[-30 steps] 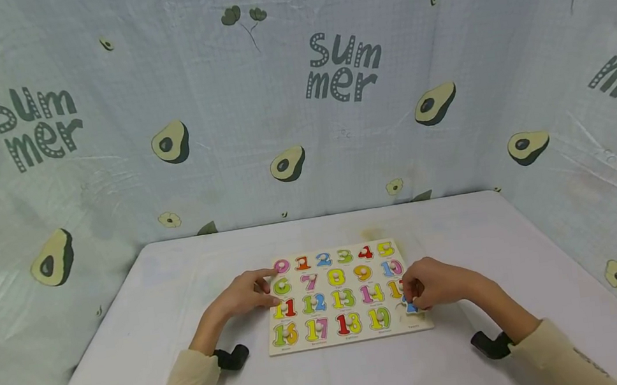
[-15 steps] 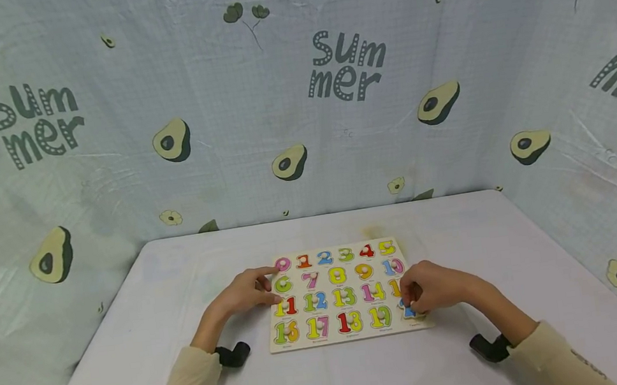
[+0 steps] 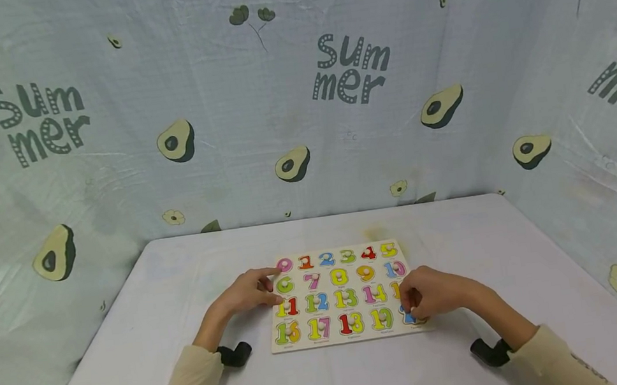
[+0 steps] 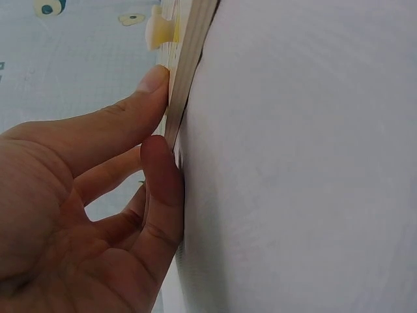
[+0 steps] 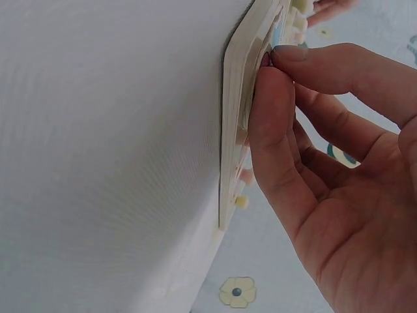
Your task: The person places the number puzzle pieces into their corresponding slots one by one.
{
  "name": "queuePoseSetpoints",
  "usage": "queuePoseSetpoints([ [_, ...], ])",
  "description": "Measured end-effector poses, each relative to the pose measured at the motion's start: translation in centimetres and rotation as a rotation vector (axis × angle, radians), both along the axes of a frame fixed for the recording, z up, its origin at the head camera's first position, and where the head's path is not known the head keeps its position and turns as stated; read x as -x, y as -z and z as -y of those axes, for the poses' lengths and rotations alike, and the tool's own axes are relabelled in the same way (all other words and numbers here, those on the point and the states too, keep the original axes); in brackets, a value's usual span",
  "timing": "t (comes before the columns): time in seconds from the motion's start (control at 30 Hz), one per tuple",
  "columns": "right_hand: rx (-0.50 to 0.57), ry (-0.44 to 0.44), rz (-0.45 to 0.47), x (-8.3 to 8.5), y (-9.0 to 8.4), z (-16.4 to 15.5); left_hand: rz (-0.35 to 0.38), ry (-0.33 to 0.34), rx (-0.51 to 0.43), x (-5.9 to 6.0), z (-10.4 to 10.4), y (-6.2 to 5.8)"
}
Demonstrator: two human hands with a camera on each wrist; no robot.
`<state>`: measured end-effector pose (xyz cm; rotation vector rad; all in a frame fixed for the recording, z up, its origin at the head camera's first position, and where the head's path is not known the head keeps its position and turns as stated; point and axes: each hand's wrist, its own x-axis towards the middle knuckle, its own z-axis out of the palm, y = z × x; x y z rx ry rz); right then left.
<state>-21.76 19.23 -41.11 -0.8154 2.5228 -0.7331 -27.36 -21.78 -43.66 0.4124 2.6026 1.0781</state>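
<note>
— How were the hands placed?
— The left hand (image 3: 248,293) lay with relaxed fingers against the puzzle board's (image 3: 349,336) left edge; the right hand (image 3: 433,293) pinched a blue number piece (image 3: 408,317) at the board's lower-right corner.
— How many boards?
— One, on the white table (image 3: 463,231).

- Right hand (image 5: 339,189) at board (image 5: 236,124) edge, thumb and forefinger pinching blue piece (image 5: 279,36).
- Pale pegs (image 5: 242,201) along board; white table (image 5: 111,150) beneath.
</note>
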Motion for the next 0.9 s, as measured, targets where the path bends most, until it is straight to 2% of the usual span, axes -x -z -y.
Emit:
queuePoseSetpoints([
  [0.4, 0.018, 0.016, 0.032, -0.10, 0.35, 0.04, -0.006, -0.011, 0.000, -0.21, -0.08, 0.09],
  [0.73, -0.030, 0.039, 0.058, 0.34, 0.35, 0.33, 0.000, -0.005, -0.005, -0.35, -0.40, -0.15],
  [0.9, -0.035, 0.064, 0.061, 0.16, 0.40, 0.57, -0.005, -0.031, -0.004, -0.44, -0.46, 0.03],
])
